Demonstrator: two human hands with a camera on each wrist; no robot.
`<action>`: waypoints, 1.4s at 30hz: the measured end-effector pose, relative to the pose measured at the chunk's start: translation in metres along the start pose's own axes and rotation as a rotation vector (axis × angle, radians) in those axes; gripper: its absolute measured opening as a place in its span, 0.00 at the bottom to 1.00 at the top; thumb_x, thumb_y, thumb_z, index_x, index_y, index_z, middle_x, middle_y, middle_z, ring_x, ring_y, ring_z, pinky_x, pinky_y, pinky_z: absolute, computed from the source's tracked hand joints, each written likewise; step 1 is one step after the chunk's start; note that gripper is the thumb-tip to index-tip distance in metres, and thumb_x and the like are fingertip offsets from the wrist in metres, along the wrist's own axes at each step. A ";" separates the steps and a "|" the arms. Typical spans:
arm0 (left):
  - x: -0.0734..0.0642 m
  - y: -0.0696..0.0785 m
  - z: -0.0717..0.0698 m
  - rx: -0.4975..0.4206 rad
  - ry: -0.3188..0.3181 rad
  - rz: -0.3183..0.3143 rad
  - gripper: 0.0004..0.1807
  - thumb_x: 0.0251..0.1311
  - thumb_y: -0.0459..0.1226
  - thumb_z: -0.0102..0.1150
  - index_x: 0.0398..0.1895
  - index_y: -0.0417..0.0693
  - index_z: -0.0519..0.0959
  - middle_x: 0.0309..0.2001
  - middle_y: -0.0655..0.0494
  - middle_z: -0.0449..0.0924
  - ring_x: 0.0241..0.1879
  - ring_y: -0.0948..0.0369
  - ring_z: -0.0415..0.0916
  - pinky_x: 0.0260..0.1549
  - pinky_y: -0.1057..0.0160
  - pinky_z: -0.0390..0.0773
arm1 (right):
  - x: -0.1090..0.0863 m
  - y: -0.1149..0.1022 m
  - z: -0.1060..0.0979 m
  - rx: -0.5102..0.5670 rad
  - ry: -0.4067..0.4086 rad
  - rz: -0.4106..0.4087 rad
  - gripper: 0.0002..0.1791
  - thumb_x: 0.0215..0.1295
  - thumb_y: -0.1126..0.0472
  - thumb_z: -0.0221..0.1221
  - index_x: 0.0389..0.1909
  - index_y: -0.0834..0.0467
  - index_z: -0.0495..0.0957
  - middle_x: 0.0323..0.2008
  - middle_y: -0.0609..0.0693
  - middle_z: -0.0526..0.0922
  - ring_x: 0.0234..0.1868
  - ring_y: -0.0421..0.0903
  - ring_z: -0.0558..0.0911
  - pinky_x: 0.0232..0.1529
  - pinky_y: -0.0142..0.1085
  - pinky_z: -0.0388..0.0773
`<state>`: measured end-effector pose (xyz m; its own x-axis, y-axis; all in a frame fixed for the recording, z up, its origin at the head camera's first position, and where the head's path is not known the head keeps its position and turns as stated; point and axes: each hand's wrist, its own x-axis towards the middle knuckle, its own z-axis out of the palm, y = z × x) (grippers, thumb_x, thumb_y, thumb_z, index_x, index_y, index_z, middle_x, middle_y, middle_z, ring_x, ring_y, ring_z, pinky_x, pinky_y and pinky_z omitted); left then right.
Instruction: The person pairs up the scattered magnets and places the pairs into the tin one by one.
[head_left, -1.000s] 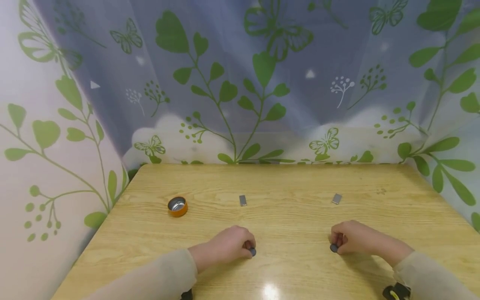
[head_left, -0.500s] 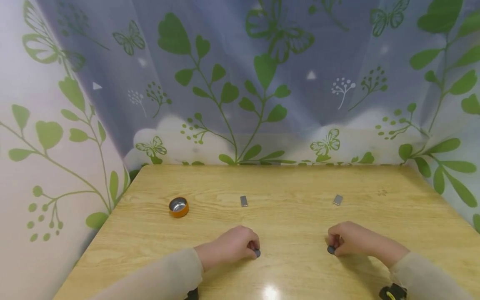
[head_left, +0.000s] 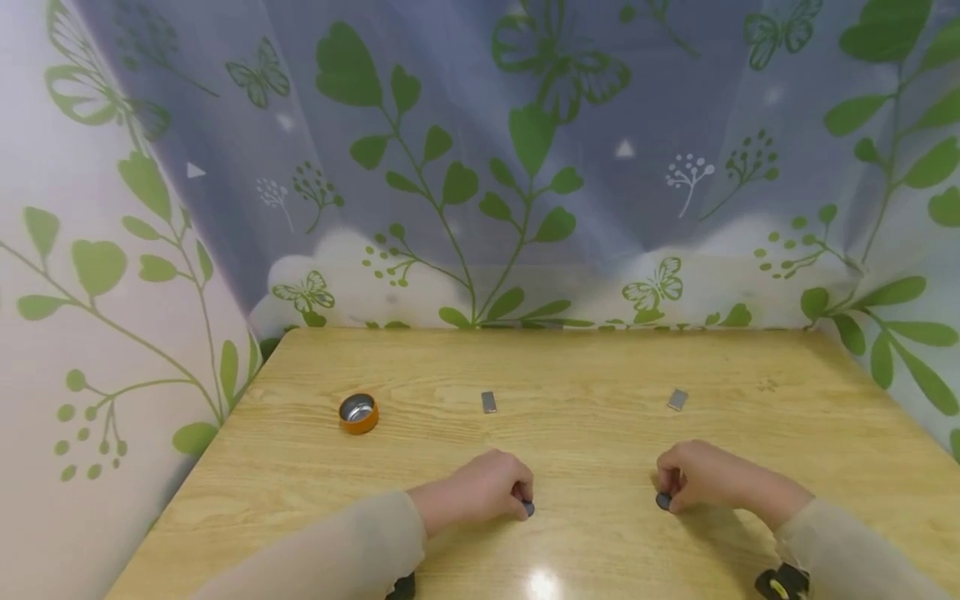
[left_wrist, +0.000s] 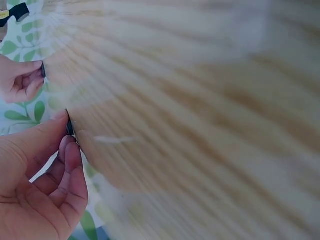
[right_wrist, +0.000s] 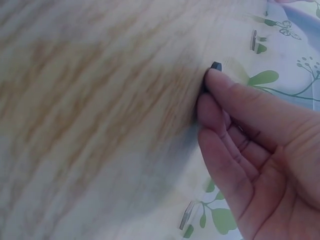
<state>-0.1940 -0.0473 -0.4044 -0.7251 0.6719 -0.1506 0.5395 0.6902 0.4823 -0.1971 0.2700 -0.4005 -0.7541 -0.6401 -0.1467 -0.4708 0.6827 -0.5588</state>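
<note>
In the head view my left hand [head_left: 480, 490] pinches a small dark round disc [head_left: 529, 508] between thumb and fingers, low over the table. The left wrist view shows that disc [left_wrist: 70, 126] edge-on at the fingertips, against or very near the wood. To the right, my right hand [head_left: 701, 477] pinches a second dark disc [head_left: 663, 502] at the tabletop. Its edge also pokes out past the thumb in the right wrist view, where the disc [right_wrist: 216, 66] is mostly covered by the fingers. A hand's width or more separates the two discs.
Farther back on the wooden table [head_left: 577, 367] lie two flat grey rectangular pieces, a left one [head_left: 489, 402] and a right one [head_left: 677, 400]. A small orange round dish [head_left: 358, 414] with a metallic inside stands at the left. Behind hangs a patterned curtain [head_left: 420, 167].
My left hand has slid to the right with its disc. The right hand has shifted slightly left with its own, so the discs are closer together. Dish and grey pieces stay put.
</note>
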 end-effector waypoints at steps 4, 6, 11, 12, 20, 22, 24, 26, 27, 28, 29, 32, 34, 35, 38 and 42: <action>0.003 0.002 0.003 -0.002 0.000 -0.004 0.06 0.49 0.34 0.69 0.22 0.51 0.80 0.21 0.68 0.72 0.22 0.71 0.66 0.25 0.74 0.69 | 0.000 0.000 0.002 0.032 -0.004 0.019 0.12 0.47 0.66 0.69 0.22 0.54 0.74 0.24 0.40 0.75 0.25 0.34 0.71 0.26 0.30 0.71; 0.003 0.004 0.002 -0.005 0.005 -0.009 0.06 0.50 0.34 0.69 0.22 0.51 0.80 0.21 0.68 0.71 0.22 0.71 0.66 0.25 0.74 0.69 | 0.000 0.000 0.003 0.032 0.001 0.026 0.12 0.47 0.66 0.69 0.22 0.54 0.74 0.24 0.40 0.75 0.24 0.34 0.71 0.25 0.30 0.71; 0.006 0.009 0.003 0.011 0.008 -0.008 0.06 0.50 0.35 0.69 0.22 0.51 0.80 0.20 0.69 0.71 0.22 0.70 0.66 0.25 0.74 0.68 | 0.000 -0.002 0.004 0.017 0.007 0.026 0.12 0.46 0.67 0.69 0.22 0.53 0.74 0.23 0.39 0.74 0.24 0.34 0.70 0.25 0.30 0.70; 0.007 0.009 0.004 0.014 0.007 -0.006 0.06 0.49 0.35 0.69 0.22 0.51 0.80 0.20 0.69 0.71 0.22 0.70 0.66 0.25 0.74 0.68 | 0.000 -0.002 0.004 0.017 0.004 0.026 0.12 0.46 0.66 0.69 0.22 0.54 0.74 0.23 0.39 0.74 0.24 0.34 0.70 0.25 0.30 0.69; 0.015 0.015 0.009 0.040 0.011 -0.001 0.06 0.50 0.35 0.69 0.22 0.52 0.79 0.20 0.68 0.70 0.22 0.70 0.65 0.24 0.73 0.67 | -0.001 -0.002 0.006 0.006 0.005 0.019 0.12 0.47 0.66 0.69 0.22 0.54 0.74 0.23 0.39 0.74 0.24 0.33 0.70 0.25 0.30 0.70; 0.017 0.016 0.010 0.030 0.010 -0.006 0.06 0.50 0.35 0.68 0.22 0.52 0.79 0.20 0.67 0.70 0.22 0.69 0.65 0.24 0.73 0.67 | 0.000 -0.003 0.006 0.007 0.006 0.005 0.12 0.47 0.66 0.69 0.22 0.54 0.74 0.23 0.39 0.74 0.24 0.33 0.69 0.25 0.30 0.70; 0.019 0.017 0.011 0.028 0.008 -0.003 0.06 0.50 0.35 0.68 0.22 0.51 0.80 0.20 0.67 0.70 0.22 0.70 0.65 0.24 0.73 0.67 | 0.000 -0.003 0.006 0.007 0.006 -0.008 0.11 0.47 0.66 0.69 0.22 0.54 0.74 0.23 0.39 0.74 0.24 0.33 0.69 0.25 0.30 0.70; 0.022 0.018 0.011 0.026 0.014 0.003 0.05 0.51 0.35 0.68 0.23 0.51 0.80 0.21 0.68 0.71 0.22 0.70 0.65 0.24 0.73 0.67 | 0.001 -0.003 0.007 -0.002 0.008 -0.014 0.12 0.48 0.66 0.69 0.22 0.54 0.74 0.23 0.39 0.74 0.24 0.33 0.69 0.25 0.30 0.69; 0.023 0.019 0.012 0.026 0.018 0.009 0.05 0.51 0.35 0.68 0.23 0.51 0.80 0.21 0.68 0.71 0.22 0.70 0.65 0.25 0.74 0.67 | 0.001 -0.003 0.007 -0.006 0.011 -0.015 0.12 0.48 0.66 0.69 0.22 0.54 0.73 0.23 0.39 0.74 0.24 0.33 0.69 0.25 0.30 0.69; 0.024 0.020 0.012 0.038 0.022 0.017 0.05 0.51 0.35 0.68 0.23 0.51 0.80 0.21 0.68 0.71 0.22 0.70 0.65 0.25 0.74 0.67 | 0.002 -0.003 0.007 -0.011 0.014 -0.015 0.12 0.48 0.66 0.69 0.22 0.54 0.73 0.23 0.39 0.74 0.24 0.32 0.69 0.25 0.30 0.70; 0.026 0.020 0.013 0.043 0.023 0.021 0.05 0.51 0.35 0.68 0.23 0.51 0.80 0.21 0.68 0.71 0.22 0.70 0.65 0.25 0.74 0.67 | 0.002 -0.003 0.007 -0.014 0.017 -0.014 0.12 0.48 0.66 0.69 0.22 0.54 0.73 0.23 0.39 0.74 0.24 0.33 0.69 0.25 0.30 0.70; 0.029 0.023 0.013 0.047 0.024 0.032 0.06 0.51 0.35 0.68 0.22 0.51 0.80 0.20 0.67 0.71 0.22 0.69 0.65 0.25 0.74 0.67 | 0.002 -0.005 0.007 -0.012 0.018 -0.011 0.12 0.47 0.66 0.69 0.23 0.54 0.74 0.23 0.39 0.74 0.25 0.33 0.70 0.26 0.30 0.70; 0.031 0.025 0.014 0.055 0.020 0.034 0.06 0.51 0.35 0.68 0.22 0.51 0.79 0.20 0.67 0.70 0.22 0.69 0.64 0.25 0.74 0.66 | 0.002 -0.006 0.008 0.009 0.010 -0.006 0.12 0.47 0.66 0.69 0.23 0.54 0.74 0.24 0.39 0.74 0.25 0.33 0.71 0.26 0.30 0.71; 0.031 0.026 0.014 0.048 0.016 0.032 0.06 0.51 0.35 0.68 0.22 0.50 0.79 0.20 0.67 0.70 0.22 0.69 0.64 0.25 0.74 0.66 | 0.002 -0.007 0.008 0.016 0.006 -0.009 0.11 0.48 0.66 0.69 0.23 0.54 0.74 0.24 0.39 0.74 0.25 0.33 0.71 0.26 0.30 0.71; 0.035 0.031 0.014 0.056 0.010 0.029 0.06 0.51 0.35 0.68 0.22 0.50 0.79 0.21 0.67 0.70 0.22 0.69 0.64 0.25 0.74 0.67 | 0.003 -0.008 0.008 0.035 -0.006 -0.018 0.11 0.48 0.66 0.69 0.23 0.55 0.74 0.24 0.39 0.74 0.25 0.33 0.71 0.26 0.30 0.72; 0.040 0.041 0.015 0.084 0.015 0.028 0.06 0.51 0.36 0.68 0.23 0.50 0.79 0.21 0.66 0.71 0.23 0.69 0.65 0.26 0.74 0.67 | 0.005 -0.010 0.008 0.027 -0.011 -0.025 0.11 0.48 0.66 0.69 0.24 0.55 0.74 0.24 0.39 0.74 0.25 0.33 0.70 0.26 0.30 0.71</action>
<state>-0.1950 0.0120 -0.4038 -0.7152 0.6878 -0.1243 0.5933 0.6914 0.4123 -0.1926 0.2574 -0.4027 -0.7373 -0.6607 -0.1413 -0.4765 0.6568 -0.5845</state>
